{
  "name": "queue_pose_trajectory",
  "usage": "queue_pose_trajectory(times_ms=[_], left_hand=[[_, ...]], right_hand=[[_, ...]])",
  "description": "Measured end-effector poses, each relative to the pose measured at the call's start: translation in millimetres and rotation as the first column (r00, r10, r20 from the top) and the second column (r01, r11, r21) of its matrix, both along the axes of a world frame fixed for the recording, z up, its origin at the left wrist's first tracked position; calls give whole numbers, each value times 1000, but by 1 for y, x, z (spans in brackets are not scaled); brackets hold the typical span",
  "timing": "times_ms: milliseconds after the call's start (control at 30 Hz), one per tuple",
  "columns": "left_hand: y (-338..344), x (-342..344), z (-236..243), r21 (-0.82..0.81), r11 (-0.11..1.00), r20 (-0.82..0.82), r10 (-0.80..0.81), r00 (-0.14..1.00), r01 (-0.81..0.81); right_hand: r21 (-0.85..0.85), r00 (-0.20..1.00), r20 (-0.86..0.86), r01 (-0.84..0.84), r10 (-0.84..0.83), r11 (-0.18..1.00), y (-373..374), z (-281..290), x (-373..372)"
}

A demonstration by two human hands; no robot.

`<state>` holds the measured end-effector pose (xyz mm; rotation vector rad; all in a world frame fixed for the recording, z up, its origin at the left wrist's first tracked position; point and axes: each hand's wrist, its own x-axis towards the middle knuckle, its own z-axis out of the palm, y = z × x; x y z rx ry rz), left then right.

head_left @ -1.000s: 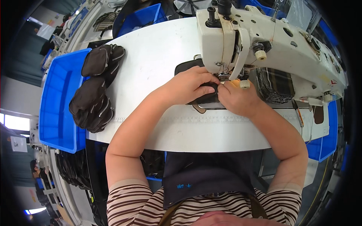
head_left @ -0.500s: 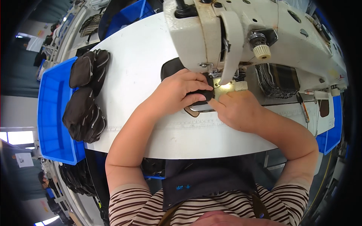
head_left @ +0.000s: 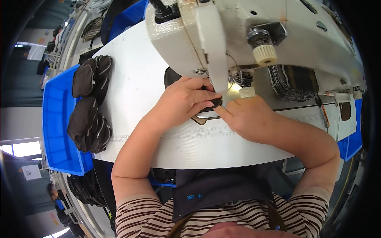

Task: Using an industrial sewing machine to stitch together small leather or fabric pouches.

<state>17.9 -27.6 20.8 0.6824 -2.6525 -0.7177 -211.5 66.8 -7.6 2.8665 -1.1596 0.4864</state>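
Observation:
My left hand (head_left: pixel 180 103) rests on a dark fabric piece (head_left: pixel 172 77) under the head of the white sewing machine (head_left: pixel 184 37), fingers bent over it and thumb near its right edge. My right hand (head_left: pixel 248 117) is just right of it, index fingertip at the piece's edge near my left thumb, the other fingers curled; whether it pinches the edge is unclear. A lit metal plate shows behind the hands, partly hidden by the presser assembly. A curved tan edge (head_left: pixel 200 121) sticks out below the piece.
Dark zippered pouches (head_left: pixel 85 123) lie in piles at left, beside a blue bin (head_left: pixel 59 119). Right are stacked fabric pieces (head_left: pixel 293 79), an orange-handled tool (head_left: pixel 323 113) and a brown patch (head_left: pixel 345 112). Another blue bin (head_left: pixel 351 142) is low right; a person (head_left: pixel 55 194) works at far left.
The view has shifted, so the machine looms larger. My right hand's fingers have backed slightly from the needle area, with the index straighter. My left hand stays on the piece.

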Motion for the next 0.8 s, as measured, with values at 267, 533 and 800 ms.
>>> queue_pose_trajectory(times_ms=[267, 533, 800], left_hand=[[1, 1, -2, -84, 996, 3, 6, 1000, -6], [-5, -2, -9, -96, 990, -5, 104, 995, -104], [-10, -1, -7, -60, 989, -5, 132, 991, -132]], right_hand=[[-40, 1000, 1, 27, -27, 999, 5, 3, 5], [-22, 995, 3, 97, -97, 995, -1, 1, 6], [-57, 986, 107, 133, -127, 989, -6, -6, 4]])
